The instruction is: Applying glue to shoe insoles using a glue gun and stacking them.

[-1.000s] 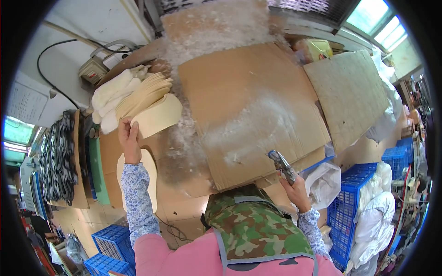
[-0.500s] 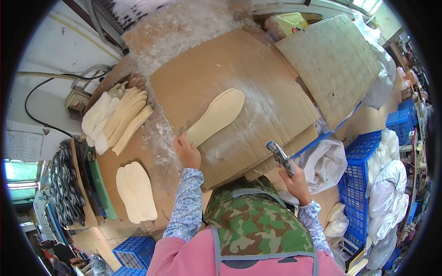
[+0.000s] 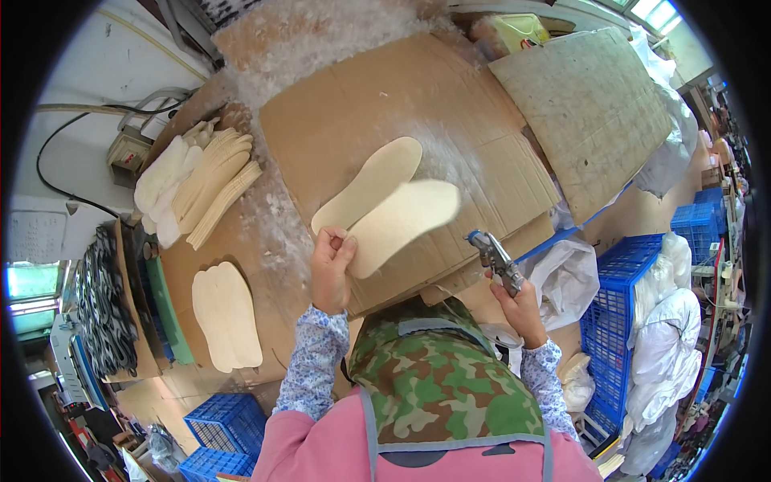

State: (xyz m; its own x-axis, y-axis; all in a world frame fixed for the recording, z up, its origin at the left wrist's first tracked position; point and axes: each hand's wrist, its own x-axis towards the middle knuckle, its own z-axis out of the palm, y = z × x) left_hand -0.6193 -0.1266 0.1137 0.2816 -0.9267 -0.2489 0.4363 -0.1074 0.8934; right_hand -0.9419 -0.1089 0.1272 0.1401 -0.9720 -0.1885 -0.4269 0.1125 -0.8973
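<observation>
My left hand (image 3: 330,271) pinches the heel end of a cream insole (image 3: 409,221) between thumb and fingers. Its far end is slightly blurred. Just behind it, a second cream insole (image 3: 371,183) rests on a brown cardboard sheet (image 3: 321,104), partly overlapped by the held one. My right hand (image 3: 520,309) is closed around a silver spray gun (image 3: 501,262) with a blue tip, at the cardboard's near right edge. The gun's tip points up and left, apart from the insoles.
A pile of insoles (image 3: 213,181) lies at the left, and a pair of insoles (image 3: 226,317) sits nearer me. A stained board (image 3: 586,120) covers the far right. White fluff (image 3: 321,68) coats the back. Blue crates (image 3: 614,321) stand right; dark strips (image 3: 120,313) hang left.
The single insole seen before now shows as two: my left hand has drawn one toward me and to the right, off the other. The spray gun stays in my right hand.
</observation>
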